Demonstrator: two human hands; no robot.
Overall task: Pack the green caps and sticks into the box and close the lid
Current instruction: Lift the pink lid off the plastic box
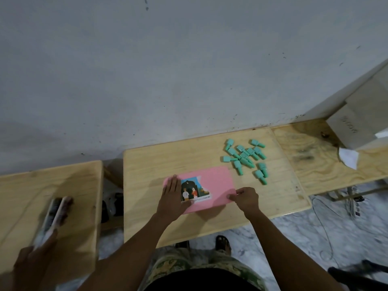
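Pressing flat on the pink box [206, 189], lid shut, left hand [172, 195] lies open-palmed over its picture label [194, 191]; right hand [246, 198] pinches the box's right edge. Beyond the right hand, green caps and sticks [245, 159] lie scattered on the wooden table [151, 164].

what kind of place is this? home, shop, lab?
Probably an informal workroom or home setup, not a lab: bare plywood tables against a scuffed plaster wall, marble-pattern floor with loose cables, cardboard box alongside.
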